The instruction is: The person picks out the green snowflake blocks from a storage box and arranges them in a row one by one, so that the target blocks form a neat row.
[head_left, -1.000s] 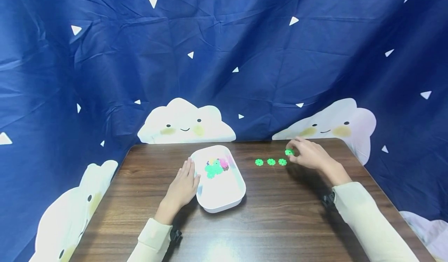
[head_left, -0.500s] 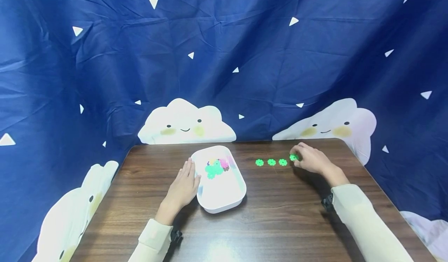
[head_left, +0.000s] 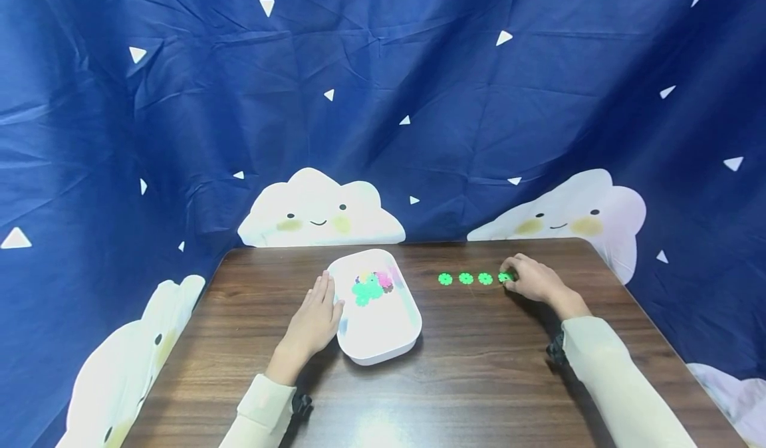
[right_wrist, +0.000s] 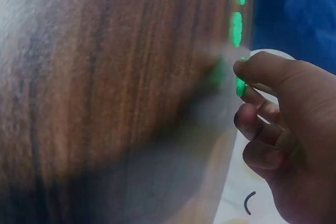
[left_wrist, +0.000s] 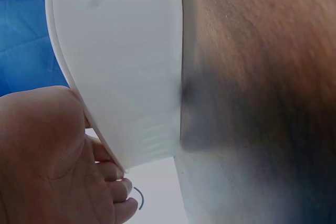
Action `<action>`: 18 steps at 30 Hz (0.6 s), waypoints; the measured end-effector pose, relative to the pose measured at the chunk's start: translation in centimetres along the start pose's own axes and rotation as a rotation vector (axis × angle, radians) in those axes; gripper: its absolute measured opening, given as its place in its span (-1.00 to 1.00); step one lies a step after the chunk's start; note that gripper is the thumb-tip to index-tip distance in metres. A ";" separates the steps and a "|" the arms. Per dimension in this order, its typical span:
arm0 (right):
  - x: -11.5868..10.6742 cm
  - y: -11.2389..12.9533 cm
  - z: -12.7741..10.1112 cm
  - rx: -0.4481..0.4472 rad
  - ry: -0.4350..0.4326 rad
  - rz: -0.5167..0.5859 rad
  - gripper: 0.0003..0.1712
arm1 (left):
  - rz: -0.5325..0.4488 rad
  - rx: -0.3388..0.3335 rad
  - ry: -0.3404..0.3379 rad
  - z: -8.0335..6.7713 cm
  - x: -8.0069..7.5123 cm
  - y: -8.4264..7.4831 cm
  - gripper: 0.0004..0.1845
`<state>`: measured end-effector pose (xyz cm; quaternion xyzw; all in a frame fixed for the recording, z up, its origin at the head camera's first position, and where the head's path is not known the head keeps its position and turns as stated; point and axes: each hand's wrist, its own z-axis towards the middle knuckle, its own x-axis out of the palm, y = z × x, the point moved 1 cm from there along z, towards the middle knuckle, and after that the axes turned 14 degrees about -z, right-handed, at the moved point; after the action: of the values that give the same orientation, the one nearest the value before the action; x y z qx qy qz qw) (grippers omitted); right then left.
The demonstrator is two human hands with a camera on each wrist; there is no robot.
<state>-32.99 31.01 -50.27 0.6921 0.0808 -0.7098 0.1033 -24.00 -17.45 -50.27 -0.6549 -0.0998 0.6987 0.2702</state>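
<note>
My right hand point(head_left: 532, 280) is at the right end of a row of green flower-shaped interlocking discs point(head_left: 466, 278). In the right wrist view, thumb and fingertips pinch one green flower-shaped disc point(right_wrist: 240, 83), low over the tabletop, with the other fingers curled behind. In the head view that disc point(head_left: 505, 278) lines up with the row, partly covered by the fingers. My left hand point(head_left: 315, 315) rests along the left rim of a white tray point(head_left: 383, 355), its fingers straight. A small heap of green and pink discs point(head_left: 368, 290) lies inside the tray.
The brown wooden table point(head_left: 479, 381) ends at the back against a blue curtain point(head_left: 383, 129) with white clouds and triangles. A dark wrist device point(head_left: 302, 405) sits at the left cuff, another device point(head_left: 556, 349) at the right cuff.
My right hand has come down and slightly right with the green disc, from above the row's end to its line. My left hand stays at the tray.
</note>
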 end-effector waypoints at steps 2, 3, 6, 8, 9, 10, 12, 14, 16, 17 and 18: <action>0.3 -0.2 0.1 0.007 0.002 0.004 -0.65 | -0.002 -0.002 0.001 0.0 0.0 0.0 -0.30; 0.4 -0.2 0.1 0.010 0.005 0.008 -0.65 | -0.003 -0.003 0.001 0.0 0.0 -0.1 -0.30; 0.7 -0.3 0.1 0.021 0.017 0.020 -0.66 | -0.002 -0.003 0.001 -0.1 0.0 -0.1 -0.30; 0.8 -0.4 0.1 0.024 0.023 0.025 -0.66 | -0.001 -0.005 0.000 -0.1 0.0 -0.2 -0.30; 0.9 -0.4 0.1 0.026 0.025 0.029 -0.66 | 0.001 -0.003 -0.002 0.0 0.0 -0.2 -0.30; 0.9 -0.4 0.1 0.027 0.024 0.031 -0.66 | 0.004 -0.002 -0.003 0.0 0.0 -0.2 -0.30; 1.0 -0.3 0.1 0.028 0.019 0.033 -0.67 | 0.007 0.002 -0.007 0.1 -0.1 -0.3 -0.30; 1.1 -0.2 0.1 0.027 0.013 0.033 -0.68 | 0.008 0.007 -0.010 0.1 -0.1 -0.3 -0.30; 1.1 -0.1 0.1 0.023 0.009 0.035 -0.69 | 0.009 0.005 -0.008 0.1 -0.1 -0.3 -0.30; 1.2 -0.1 0.1 0.021 0.010 0.037 -0.69 | 0.008 0.004 -0.008 0.1 -0.1 -0.3 -0.30; 1.2 0.0 0.0 0.019 0.011 0.037 -0.69 | 0.005 0.002 -0.007 0.1 0.0 -0.2 -0.30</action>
<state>-33.06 30.99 -51.48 0.6982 0.0615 -0.7048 0.1094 -24.05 -17.24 -50.10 -0.6522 -0.0984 0.7019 0.2689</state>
